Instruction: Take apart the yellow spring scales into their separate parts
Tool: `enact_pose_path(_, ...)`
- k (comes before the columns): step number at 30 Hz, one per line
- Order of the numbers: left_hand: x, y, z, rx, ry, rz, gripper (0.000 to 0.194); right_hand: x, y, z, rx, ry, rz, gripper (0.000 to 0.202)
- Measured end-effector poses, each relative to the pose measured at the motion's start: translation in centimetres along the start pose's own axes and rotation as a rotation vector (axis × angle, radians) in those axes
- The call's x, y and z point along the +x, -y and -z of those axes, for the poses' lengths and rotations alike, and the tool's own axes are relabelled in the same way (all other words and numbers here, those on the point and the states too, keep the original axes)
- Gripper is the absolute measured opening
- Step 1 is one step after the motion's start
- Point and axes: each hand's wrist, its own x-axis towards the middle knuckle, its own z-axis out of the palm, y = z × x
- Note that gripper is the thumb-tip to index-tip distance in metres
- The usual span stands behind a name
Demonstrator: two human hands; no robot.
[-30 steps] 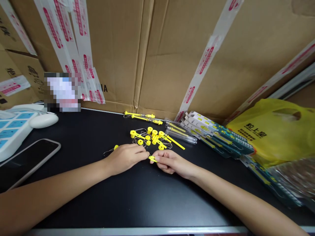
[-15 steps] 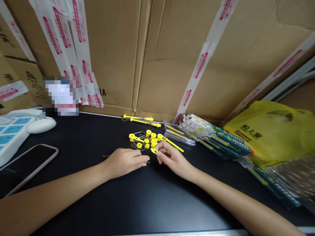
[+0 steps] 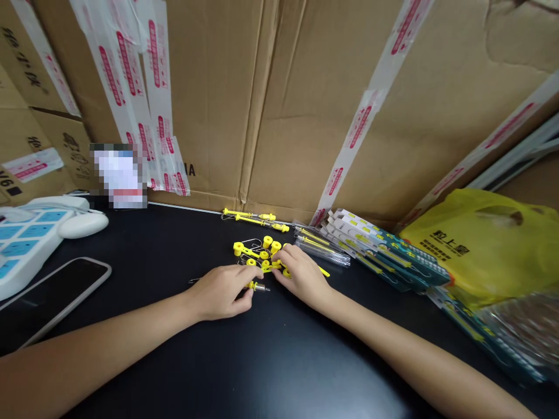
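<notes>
My left hand is closed around a thin rod-like piece. Its metal tip with a yellow collar sticks out on the right, and a fine wire shows on the other side. My right hand is closed, pinching a small flat yellow plastic piece at the edge of a pile. The fingers hide part of it. In that pile lie several yellow plastic spools, bent wire hooks and a yellow bar with a knob. A yellow stick pokes out behind my right hand.
Two yellow rods with wire hooks lie at the back by the cardboard wall. To the right are clear sleeves, stacked printed packs and a yellow bag. A phone and a power strip sit left.
My right hand has moved in over the pile with the flat yellow piece, covering some spools. My left hand has turned, and the metal tip with its yellow collar now shows. The view has shifted slightly.
</notes>
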Motion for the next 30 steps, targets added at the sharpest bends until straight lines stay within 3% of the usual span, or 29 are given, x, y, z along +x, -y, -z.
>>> enact_pose_path(5,0.0,0.4,-0.5,0.016,-0.026,0.033,0.028,-0.6,0.7,1.2,0.239,-0.069,-0.03,0.012)
enact_pose_path(11,0.1,0.3,-0.6,0.013,-0.051,-0.02,0.02,-1.4,2.9,1.9,0.339,0.032,0.125,0.018)
enact_pose_path(22,0.0,0.4,-0.7,0.008,-0.08,-0.088,0.017,-1.4,2.9,0.6,0.459,-0.011,0.003,0.009)
enact_pose_path(25,0.2,0.3,-0.3,0.087,-0.146,-0.06,0.019,-1.5,2.6,0.8,0.499,-0.058,-0.036,0.008)
enact_pose_path(30,0.2,-0.1,0.8,0.256,-0.406,0.053,0.029,-1.7,2.3,1.4,0.504,-0.262,-0.023,0.005)
